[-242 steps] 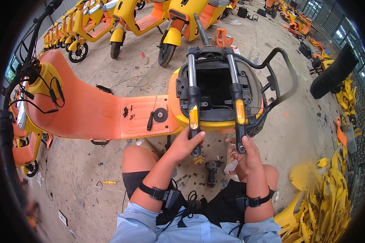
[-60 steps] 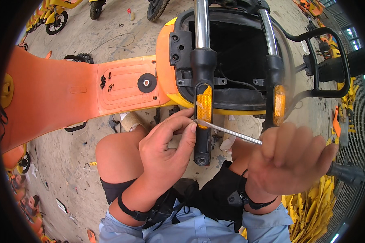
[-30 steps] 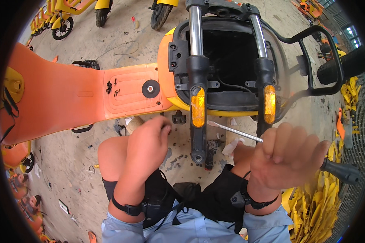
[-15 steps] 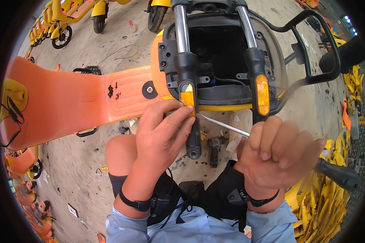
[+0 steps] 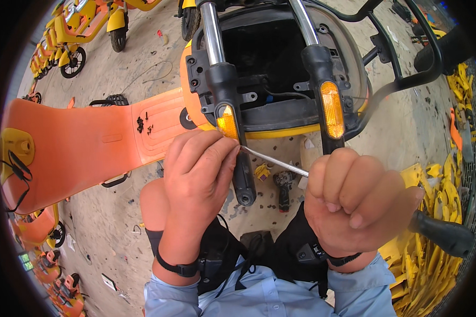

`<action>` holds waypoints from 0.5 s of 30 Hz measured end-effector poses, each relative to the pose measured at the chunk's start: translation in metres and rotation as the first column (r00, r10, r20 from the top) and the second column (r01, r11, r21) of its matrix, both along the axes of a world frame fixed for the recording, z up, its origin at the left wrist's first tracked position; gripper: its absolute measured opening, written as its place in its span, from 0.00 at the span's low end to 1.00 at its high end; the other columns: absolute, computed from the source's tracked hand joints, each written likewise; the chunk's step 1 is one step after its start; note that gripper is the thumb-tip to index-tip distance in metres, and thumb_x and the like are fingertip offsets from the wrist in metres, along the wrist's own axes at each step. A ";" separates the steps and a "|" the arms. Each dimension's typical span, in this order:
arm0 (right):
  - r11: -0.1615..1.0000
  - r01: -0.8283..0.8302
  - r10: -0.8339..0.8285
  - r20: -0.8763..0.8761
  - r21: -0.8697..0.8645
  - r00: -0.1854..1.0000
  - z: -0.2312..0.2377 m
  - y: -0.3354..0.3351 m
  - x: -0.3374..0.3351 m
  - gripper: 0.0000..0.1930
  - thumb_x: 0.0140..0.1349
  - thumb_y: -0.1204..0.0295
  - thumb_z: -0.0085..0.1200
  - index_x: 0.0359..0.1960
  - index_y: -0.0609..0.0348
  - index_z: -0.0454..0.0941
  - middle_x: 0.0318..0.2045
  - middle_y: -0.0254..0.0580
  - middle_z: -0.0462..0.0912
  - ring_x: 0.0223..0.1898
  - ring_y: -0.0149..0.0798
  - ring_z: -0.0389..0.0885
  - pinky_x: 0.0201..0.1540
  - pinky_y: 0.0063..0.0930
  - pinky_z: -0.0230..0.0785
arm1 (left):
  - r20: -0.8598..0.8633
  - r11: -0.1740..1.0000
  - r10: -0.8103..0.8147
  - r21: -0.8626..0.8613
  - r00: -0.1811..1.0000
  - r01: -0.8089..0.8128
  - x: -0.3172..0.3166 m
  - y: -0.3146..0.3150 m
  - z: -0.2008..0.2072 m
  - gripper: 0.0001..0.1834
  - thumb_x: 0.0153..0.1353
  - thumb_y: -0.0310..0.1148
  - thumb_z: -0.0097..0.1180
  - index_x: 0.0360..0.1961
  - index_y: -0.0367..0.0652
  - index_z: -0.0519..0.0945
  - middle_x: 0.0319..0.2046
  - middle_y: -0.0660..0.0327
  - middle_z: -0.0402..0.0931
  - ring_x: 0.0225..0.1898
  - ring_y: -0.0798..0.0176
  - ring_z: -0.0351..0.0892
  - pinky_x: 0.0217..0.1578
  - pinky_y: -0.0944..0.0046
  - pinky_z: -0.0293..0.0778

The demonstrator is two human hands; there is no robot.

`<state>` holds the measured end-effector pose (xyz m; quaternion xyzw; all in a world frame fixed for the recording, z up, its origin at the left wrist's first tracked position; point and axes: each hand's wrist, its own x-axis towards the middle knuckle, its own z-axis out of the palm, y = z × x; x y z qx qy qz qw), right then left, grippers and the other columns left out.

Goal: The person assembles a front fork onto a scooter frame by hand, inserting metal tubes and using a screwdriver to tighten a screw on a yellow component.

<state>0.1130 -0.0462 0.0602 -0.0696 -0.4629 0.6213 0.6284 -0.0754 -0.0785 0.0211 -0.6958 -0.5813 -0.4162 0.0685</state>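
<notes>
My left hand (image 5: 198, 164) pinches the lower end of an amber reflector (image 5: 227, 122) on the left black fork leg (image 5: 243, 179); its fingertips hide that end. My right hand (image 5: 357, 203) is closed around a screwdriver (image 5: 277, 162), its metal shaft pointing left and its black handle coming out beyond the palm. The screwdriver's tip meets the fork leg beside the left fingertips, at the reflector's lower edge; exact contact is hidden. A second amber reflector (image 5: 331, 110) sits on the right fork leg (image 5: 318, 74).
An orange body panel (image 5: 74, 153) stretches left, with several small black screws (image 5: 140, 124) on it. A power drill (image 5: 284, 190) lies on the floor between my knees. Yellow plastic pieces (image 5: 428, 264) are heaped at right. Yellow scooters (image 5: 71, 31) stand at far left.
The whole view has shifted, so the fork and panel appear farther left. Both hands keep their holds, the screwdriver tip staying near the reflector's lower edge.
</notes>
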 end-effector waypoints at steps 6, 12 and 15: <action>1.000 -0.006 0.006 -0.004 0.011 1.000 0.001 0.001 0.002 0.31 0.75 0.44 0.29 0.19 0.53 0.65 0.18 0.35 0.67 0.20 0.35 0.61 0.24 0.30 0.54 | 0.312 0.998 0.068 -0.033 0.948 -0.061 -0.002 0.000 -0.016 0.09 0.56 0.20 0.64 0.39 0.36 0.82 0.37 0.53 0.79 0.38 0.55 0.79 0.41 0.63 0.75; 0.999 0.022 -0.022 -0.001 0.044 1.000 -0.001 -0.001 0.003 0.31 0.75 0.44 0.30 0.20 0.54 0.67 0.18 0.35 0.67 0.20 0.35 0.62 0.24 0.31 0.54 | 0.456 0.984 0.125 -0.170 0.881 -0.052 -0.007 -0.001 -0.009 0.10 0.63 0.22 0.59 0.45 0.34 0.82 0.40 0.52 0.80 0.40 0.59 0.80 0.44 0.65 0.75; 0.998 0.037 -0.037 0.007 0.044 0.999 0.001 -0.001 0.002 0.31 0.75 0.45 0.31 0.20 0.54 0.67 0.18 0.35 0.67 0.19 0.35 0.62 0.23 0.31 0.54 | 0.382 0.977 0.116 -0.208 0.917 -0.037 -0.007 -0.002 -0.007 0.11 0.61 0.21 0.60 0.46 0.34 0.82 0.41 0.52 0.80 0.41 0.58 0.81 0.44 0.65 0.75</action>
